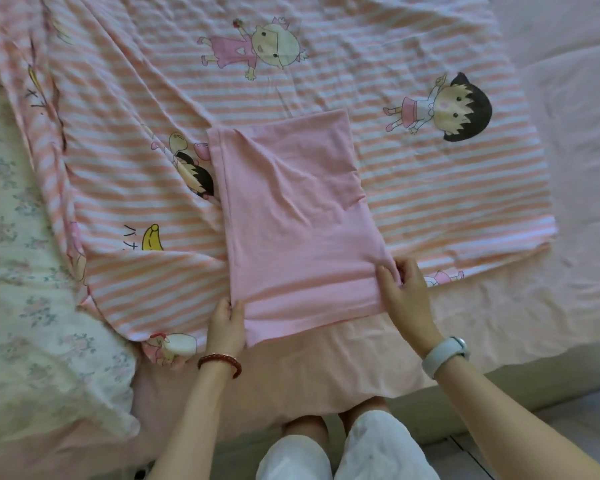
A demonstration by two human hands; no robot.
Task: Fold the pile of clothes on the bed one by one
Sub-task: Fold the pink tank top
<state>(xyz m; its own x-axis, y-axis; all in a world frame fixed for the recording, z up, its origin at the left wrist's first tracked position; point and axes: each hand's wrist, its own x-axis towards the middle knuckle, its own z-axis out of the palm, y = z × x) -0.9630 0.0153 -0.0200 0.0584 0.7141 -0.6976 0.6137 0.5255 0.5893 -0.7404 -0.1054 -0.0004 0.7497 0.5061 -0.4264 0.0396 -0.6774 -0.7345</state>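
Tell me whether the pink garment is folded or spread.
Partly folded: the pink garment lies as a narrow rectangle with layered edges, both hands pinching its near corners.

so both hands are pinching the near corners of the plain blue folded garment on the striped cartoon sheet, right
Not quite: the folded garment is plain pink, not blue. The head view shows the left hand and right hand pinching its near corners on the striped cartoon sheet.

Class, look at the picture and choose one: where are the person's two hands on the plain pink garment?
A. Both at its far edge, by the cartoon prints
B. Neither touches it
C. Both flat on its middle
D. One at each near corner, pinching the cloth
D: the left hand and right hand each pinch a near corner of the pink garment lying on the striped sheet.
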